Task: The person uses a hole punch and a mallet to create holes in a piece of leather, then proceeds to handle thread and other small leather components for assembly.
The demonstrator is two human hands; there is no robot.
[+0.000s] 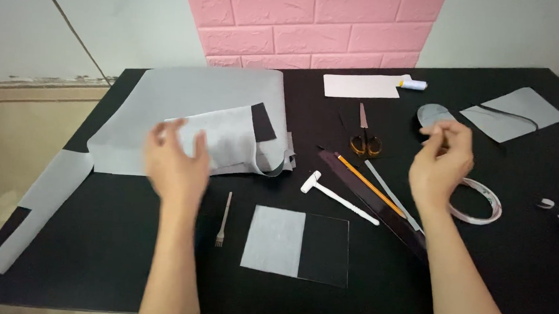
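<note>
The one camera is sitting on the person's head, looking forward and down across the black counter (pixel 516 265) from its near edge. It is taking in almost the whole top, out to the far edge and the pink brick panel (pixel 312 25) on the wall beyond. Both forearms are entering from the bottom of the frame, the left hand (pixel 176 164) and right hand (pixel 442 162) hovering at mid-height, close to the lens. At the left it is catching a strip of beige floor (pixel 12 156) beside the counter. No second view is sharing this scene.
</note>
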